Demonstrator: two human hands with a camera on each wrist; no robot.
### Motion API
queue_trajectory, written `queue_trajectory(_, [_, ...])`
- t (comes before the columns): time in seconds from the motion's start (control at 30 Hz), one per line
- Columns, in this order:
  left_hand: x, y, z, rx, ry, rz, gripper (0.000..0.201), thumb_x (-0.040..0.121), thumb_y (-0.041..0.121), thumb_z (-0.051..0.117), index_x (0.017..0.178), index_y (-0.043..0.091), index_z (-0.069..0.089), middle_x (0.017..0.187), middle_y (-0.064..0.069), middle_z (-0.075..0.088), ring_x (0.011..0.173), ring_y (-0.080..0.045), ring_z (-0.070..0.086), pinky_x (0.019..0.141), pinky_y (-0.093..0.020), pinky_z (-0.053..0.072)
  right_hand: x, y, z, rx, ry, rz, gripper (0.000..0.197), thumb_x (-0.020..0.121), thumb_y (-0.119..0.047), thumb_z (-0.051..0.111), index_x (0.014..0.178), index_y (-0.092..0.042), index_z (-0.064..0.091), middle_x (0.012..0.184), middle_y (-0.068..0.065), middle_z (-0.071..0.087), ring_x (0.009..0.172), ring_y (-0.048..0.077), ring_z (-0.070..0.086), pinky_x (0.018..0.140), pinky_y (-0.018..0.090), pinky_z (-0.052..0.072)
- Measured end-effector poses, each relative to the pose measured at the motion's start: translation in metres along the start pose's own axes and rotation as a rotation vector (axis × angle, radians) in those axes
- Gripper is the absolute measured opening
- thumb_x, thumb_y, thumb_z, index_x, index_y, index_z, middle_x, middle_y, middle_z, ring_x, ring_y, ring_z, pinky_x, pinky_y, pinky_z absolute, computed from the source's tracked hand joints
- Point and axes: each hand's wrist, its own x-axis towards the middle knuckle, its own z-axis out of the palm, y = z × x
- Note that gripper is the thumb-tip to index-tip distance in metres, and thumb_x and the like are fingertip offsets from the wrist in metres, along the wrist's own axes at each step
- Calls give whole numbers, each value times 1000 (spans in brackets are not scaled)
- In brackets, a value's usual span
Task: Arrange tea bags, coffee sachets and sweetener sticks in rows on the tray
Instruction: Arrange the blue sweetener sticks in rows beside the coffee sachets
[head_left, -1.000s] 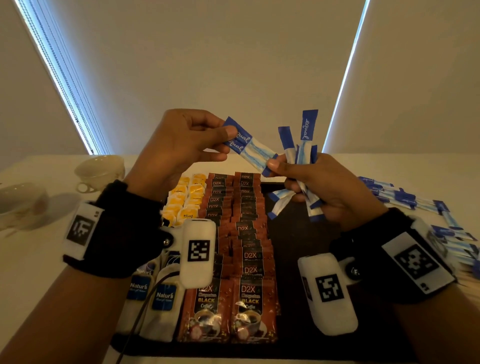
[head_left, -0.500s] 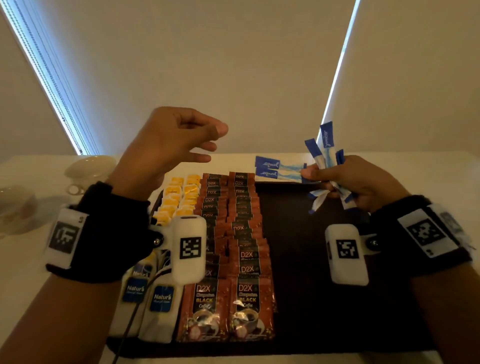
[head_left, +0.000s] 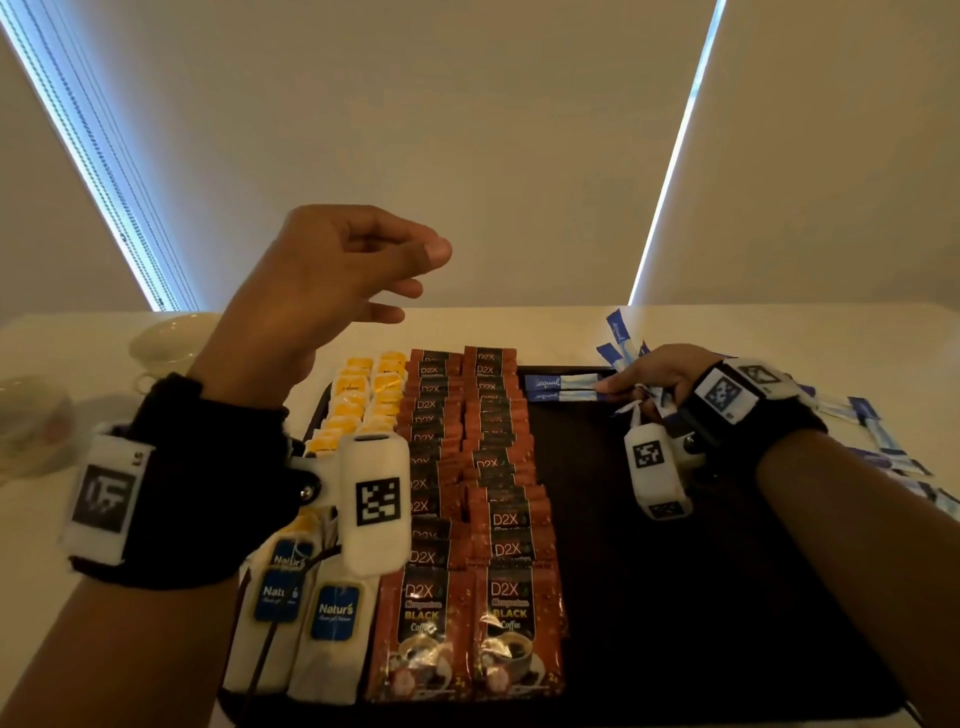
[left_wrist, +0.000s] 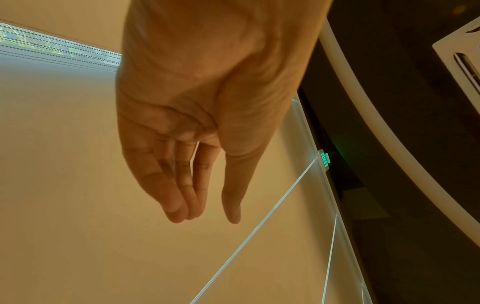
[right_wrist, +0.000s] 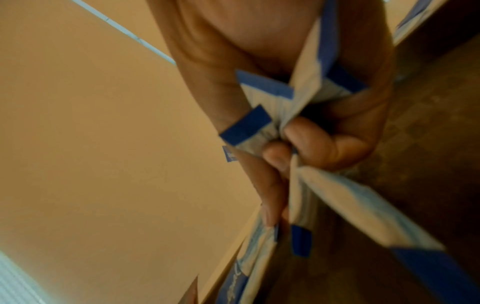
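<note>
1. Two rows of coffee sachets (head_left: 488, 499) fill the tray (head_left: 675, 597) mid-left, tea bags (head_left: 332, 618) beside them.
2. Right hand (head_left: 657, 376) clutches a bundle of sweetener sticks (right_wrist: 306, 98), fingertip on the laid sticks (head_left: 563, 389) at the far edge, lying crosswise.
3. Left hand (head_left: 332, 291) hovers empty, fingers loose, farther off.

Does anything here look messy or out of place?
Mostly tidy. The odd spot is the loose sweetener sticks scattered at angles on the table right of the tray, not in rows. The right hand grips a splayed bunch; the left hand is empty.
</note>
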Motion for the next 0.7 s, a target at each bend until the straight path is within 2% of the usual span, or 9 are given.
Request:
queue_trajectory(0.03, [0, 0, 0, 5, 0, 0, 21, 78, 35, 68, 96, 24, 69, 92, 6, 71, 77, -4, 68, 60, -15, 54, -4, -4, 3, -11, 16, -5, 94, 19, -23, 94, 107, -3, 67, 106, 11, 70, 52, 12, 48, 45, 25, 40])
queue_trajectory(0.07, [0, -1, 0, 10, 0, -1, 21, 78, 35, 68, 96, 24, 69, 92, 7, 71, 76, -3, 68, 59, -14, 54, -15, -9, 8, -14, 35, -8, 79, 35, -22, 93, 107, -2, 67, 102, 10, 71, 52, 12, 48, 44, 25, 40])
queue_trajectory(0.13, [1, -2, 0, 23, 1, 1, 20, 78, 35, 68, 95, 25, 70, 91, 7, 71, 75, -2, 68, 57, -13, 53, -31, -17, 18, -28, 78, -25, 41, 64, -17, 84, 96, -1, 65, 79, 8, 68, 49, 13, 48, 40, 23, 39])
queue_trajectory(0.17, [1, -2, 0, 31, -1, 0, 20, 78, 35, 68, 95, 25, 69, 90, 7, 71, 75, -2, 67, 56, -13, 52, -32, -18, 20, -39, 102, -44, 31, 69, -16, 81, 90, -2, 63, 71, 7, 62, 49, 14, 48, 41, 23, 40])
queue_trajectory(0.33, [2, -4, 2, 55, -12, -14, 23, 77, 37, 67, 96, 25, 69, 91, 8, 71, 75, -1, 67, 55, -13, 50, -17, -16, 22, -82, 195, -135, 39, 65, -19, 84, 91, 0, 61, 84, 13, 63, 75, 24, 57, 72, 34, 49])
queue_trajectory(0.47, [2, -5, 4, 76, -15, -13, 23, 77, 38, 68, 96, 25, 69, 92, 7, 71, 75, -1, 67, 55, -13, 50, -19, -11, 20, -31, 215, -158, 31, 64, -15, 84, 80, -2, 60, 82, 13, 61, 69, 22, 55, 58, 29, 44])
queue_trajectory(0.6, [3, -5, 5, 86, -9, -15, 26, 77, 37, 68, 99, 23, 69, 93, 6, 71, 75, -2, 67, 55, -12, 50, -23, -8, 16, 75, 194, -214, 25, 64, -11, 83, 77, -2, 64, 82, 13, 69, 78, 25, 64, 70, 34, 54])
queue_trajectory(0.63, [3, -6, 4, 92, -9, -12, 25, 78, 37, 68, 99, 23, 69, 93, 6, 70, 76, -3, 67, 56, -13, 50, -29, -9, 15, 151, 177, -249, 19, 69, -8, 80, 76, -2, 63, 78, 12, 70, 71, 21, 67, 65, 29, 56])
queue_trajectory(0.7, [3, -6, 5, 109, -18, -8, 21, 80, 36, 67, 97, 24, 69, 93, 6, 70, 76, -2, 67, 56, -13, 49, -45, -11, 15, 348, 121, -347, 11, 80, -10, 72, 79, -4, 63, 77, 9, 71, 48, 7, 61, 43, 18, 49])
